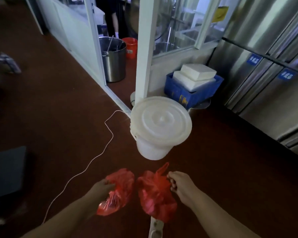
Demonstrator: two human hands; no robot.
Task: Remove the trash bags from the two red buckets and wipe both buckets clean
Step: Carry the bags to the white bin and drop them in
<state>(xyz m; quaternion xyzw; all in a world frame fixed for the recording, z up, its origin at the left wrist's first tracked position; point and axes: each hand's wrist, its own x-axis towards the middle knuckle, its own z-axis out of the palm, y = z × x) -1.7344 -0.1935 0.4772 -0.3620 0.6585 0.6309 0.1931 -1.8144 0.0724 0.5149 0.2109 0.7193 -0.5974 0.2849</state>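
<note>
Red plastic: two filled trash bags are hanging side by side just on the near side of the white lidded bucket (159, 124), each carried by one hand. The left hand (101, 188) is curling its fingers round the gathered top of the left trash bag (118, 191); the right hand (179, 184) is pinching the knotted handles of the right trash bag (155, 194), and the two bags are nearly touching. Below the right bag a white power strip (156, 228) is lying on the dark red floor (58, 109), and a thin white cord (108, 127) is trailing past the left of the white bucket. Beyond that bucket, through the doorway, one red bucket (130, 48) is standing beside a steel pot (113, 59); a second red bucket is not appearing in view. To the bucket's far right a blue crate (177, 92) is holding white foam blocks (196, 73). Judging from this, bag removal is seeming complete, while disposal and the wiping of both buckets are remaining.
</note>
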